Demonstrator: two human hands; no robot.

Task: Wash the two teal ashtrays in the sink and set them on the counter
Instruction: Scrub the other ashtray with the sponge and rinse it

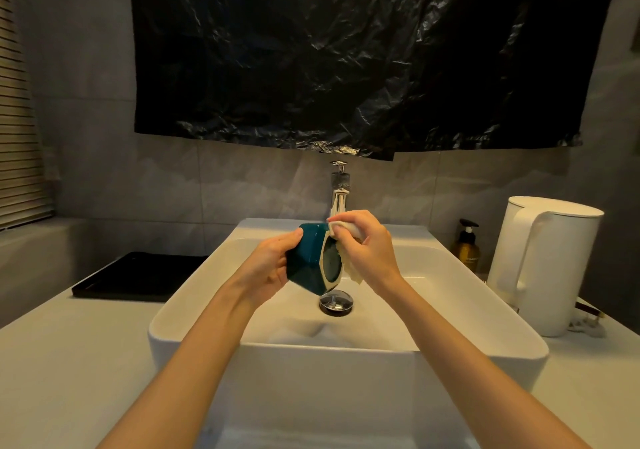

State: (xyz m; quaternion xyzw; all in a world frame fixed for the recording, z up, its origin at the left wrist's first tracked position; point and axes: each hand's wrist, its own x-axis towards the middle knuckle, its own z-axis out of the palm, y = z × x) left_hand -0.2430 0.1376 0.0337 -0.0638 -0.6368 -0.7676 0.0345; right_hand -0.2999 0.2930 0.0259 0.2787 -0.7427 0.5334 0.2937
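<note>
Here, starting at the far left, we see a slatted blind (20,102) and then a flat black tray (138,277) lying on the pale counter (69,362), at about 9 o'clock from the sink (194,296) and just beside its left rim. We cannot tell whether anything lies in the tray. A broad stretch of counter runs from the tray toward the near edge, at 8 o'clock.

Over the middle of the basin, the left hand (273,265) grips the teal ashtray (308,261), with its fingers curled round the back and the thumb on the upper side. The ashtray is turned on its side. Its open mouth, with a pale rim, faces 3 o'clock, and the long line of that mouth runs roughly from 12 to 6, leaning a little. It hangs apart from the basin walls, with the drain stopper (336,301) below it at 6 o'clock.

The right hand (367,248) has its fingers bent round a pale cloth (346,230) and presses it against the mouth's upper rim. The rest of the cloth hangs down across the hollow.

The chrome tap (339,189) stands at 12 o'clock behind the hands, under a black plastic sheet (346,50) on the wall.

At 2 o'clock an amber pump bottle (465,246) stands near the wall. At 3 o'clock there is a white kettle (543,265), close to the sink's right rim.
</note>
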